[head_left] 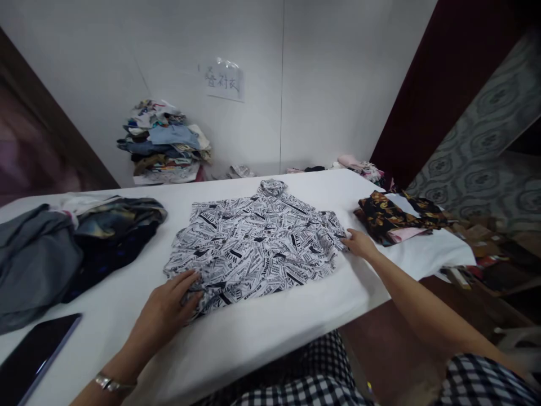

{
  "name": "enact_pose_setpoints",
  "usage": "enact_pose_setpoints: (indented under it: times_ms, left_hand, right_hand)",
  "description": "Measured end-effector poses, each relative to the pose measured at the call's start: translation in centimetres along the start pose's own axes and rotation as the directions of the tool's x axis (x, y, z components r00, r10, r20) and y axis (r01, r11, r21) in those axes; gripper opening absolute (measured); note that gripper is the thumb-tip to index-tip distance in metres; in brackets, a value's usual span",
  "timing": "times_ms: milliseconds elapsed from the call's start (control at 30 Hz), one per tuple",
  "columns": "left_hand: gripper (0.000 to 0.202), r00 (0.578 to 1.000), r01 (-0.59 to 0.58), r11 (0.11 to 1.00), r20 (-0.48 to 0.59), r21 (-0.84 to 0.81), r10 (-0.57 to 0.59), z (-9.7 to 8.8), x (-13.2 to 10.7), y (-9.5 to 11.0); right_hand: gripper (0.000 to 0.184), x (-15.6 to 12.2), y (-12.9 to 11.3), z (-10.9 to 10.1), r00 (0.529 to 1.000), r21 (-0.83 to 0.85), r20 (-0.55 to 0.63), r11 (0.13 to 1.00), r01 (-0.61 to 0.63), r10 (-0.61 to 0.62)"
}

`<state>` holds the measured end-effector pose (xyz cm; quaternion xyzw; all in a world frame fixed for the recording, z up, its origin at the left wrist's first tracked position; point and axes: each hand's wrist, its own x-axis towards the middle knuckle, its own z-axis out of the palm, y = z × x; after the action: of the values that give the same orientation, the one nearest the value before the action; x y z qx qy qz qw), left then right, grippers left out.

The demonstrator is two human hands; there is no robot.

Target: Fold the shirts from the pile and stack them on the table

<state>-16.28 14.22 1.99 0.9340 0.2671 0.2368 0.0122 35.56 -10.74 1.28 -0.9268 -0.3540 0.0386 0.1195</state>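
A black-and-white newspaper-print shirt (257, 248) lies spread flat on the white table (270, 327), collar pointing away from me. My left hand (169, 307) rests on the shirt's near left corner, fingers curled onto the fabric. My right hand (358, 242) touches the shirt's right edge, fingers pinched on the cloth at the sleeve side. A metal bracelet (112, 384) sits on my left wrist.
A heap of dark and grey clothes (71, 242) lies at the table's left. A dark phone (31, 355) lies at the near left corner. Folded black floral and pink garments (395, 217) sit at the right. A clothes pile (163, 141) stands against the wall.
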Motion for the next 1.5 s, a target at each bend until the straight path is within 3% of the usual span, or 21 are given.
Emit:
enact_pose_setpoints:
  times_ms: [167,267,367,467,567,600,700,733,800,900,967,1067,1100,1167,1233,1300,1400,1500]
  left_hand:
    - [0.064,0.993,0.039,0.997,0.108,0.073,-0.047,-0.3,-0.7,0.9]
    - [0.058,0.989,-0.029,0.998,0.148,0.059,0.021,-0.9,-0.9,1.5]
    - [0.039,0.989,-0.07,0.997,0.131,0.037,0.064,-1.4,-1.0,2.0]
    - [0.029,0.996,-0.048,0.998,0.073,-0.036,0.051,-2.1,-1.1,2.6]
    - [0.025,0.996,0.076,0.982,0.06,-0.172,-0.066,-3.2,-1.0,3.6]
    - [0.026,0.989,0.142,0.961,0.078,-0.237,-0.127,-3.6,-0.9,4.0]
    - [0.031,0.94,0.341,0.825,0.163,-0.451,-0.299,-4.4,0.2,5.9]
    - [0.033,0.924,0.381,0.77,0.189,-0.512,-0.332,-4.4,0.7,6.7]
    - [0.032,0.913,0.406,0.673,0.238,-0.619,-0.332,-4.2,2.0,8.7]
    - [0.028,0.925,0.381,0.525,0.316,-0.761,-0.213,-2.8,4.1,12.6]
    - [0.028,0.928,0.371,0.411,0.345,-0.833,-0.14,-1.8,5.1,15.1]
    - [0.036,0.94,0.337,0.325,0.337,-0.884,-0.059,-0.7,5.6,16.7]
    - [0.037,0.949,0.31,0.357,0.311,-0.881,-0.055,-0.6,5.4,16.4]
    - [0.033,0.968,0.25,0.532,0.224,-0.809,-0.115,-0.5,4.6,14.5]
    - [0.029,0.97,0.242,0.749,0.127,-0.617,-0.208,-0.3,3.3,11.8]
    - [0.03,0.963,0.267,0.885,0.076,-0.383,-0.258,0.2,1.9,9.1]
    - [0.043,0.966,0.252,0.96,0.09,-0.122,-0.243,1.4,0.8,6.8]
    - [0.054,0.97,0.211,0.977,0.122,0.003,-0.21,2.1,1.3,6.5]
  right_hand:
    - [0.039,0.6,0.8,-1.4,0.998,-0.011,-0.063,1.0,-0.002,0.001]
    - [0.04,1.5,3.0,-3.0,0.989,-0.089,-0.149,0.995,-0.036,0.022]
    - [0.042,1.5,3.6,-3.5,0.977,-0.131,-0.211,0.991,-0.008,-0.02]
    - [0.04,-0.3,1.5,-2.7,0.955,-0.022,-0.259,0.99,0.14,-0.141]
    - [0.038,-4.3,-2.8,-1.3,0.922,0.243,-0.158,0.891,0.383,-0.353]
    - [0.041,-5.9,-4.4,-0.8,0.874,0.325,-0.079,0.816,0.478,-0.48]
    - [0.066,-10.6,-9.1,0.3,0.653,0.428,0.062,0.611,0.665,-0.754]
    - [0.073,-11.7,-10.5,0.7,0.608,0.441,0.081,0.575,0.689,-0.79]
    - [0.084,-13.5,-13.3,1.4,0.566,0.468,0.072,0.529,0.708,-0.821]
    - [0.097,-15.0,-17.1,2.7,0.595,0.584,-0.026,0.471,0.661,-0.803]
    - [0.096,-15.7,-19.1,3.6,0.672,0.734,-0.074,0.416,0.537,-0.737]
    - [0.068,-16.1,-20.3,4.2,0.816,0.91,-0.009,0.333,0.246,-0.578]
    - [0.06,-16.0,-20.0,4.0,0.85,0.935,0.032,0.316,0.161,-0.526]
    - [0.053,-15.6,-18.5,3.0,0.895,0.95,0.087,0.307,0.058,-0.438]
    - [0.053,-15.0,-16.2,1.2,0.933,0.95,0.078,0.311,0.038,-0.352]
    - [0.055,-14.5,-13.5,-1.0,0.963,0.94,0.027,0.334,0.066,-0.268]
    - [0.056,-14.1,-9.9,-4.3,0.973,0.875,-0.068,0.456,0.164,-0.218]
    - [0.043,-13.6,-7.2,-6.3,0.955,0.654,-0.225,0.697,0.295,-0.193]
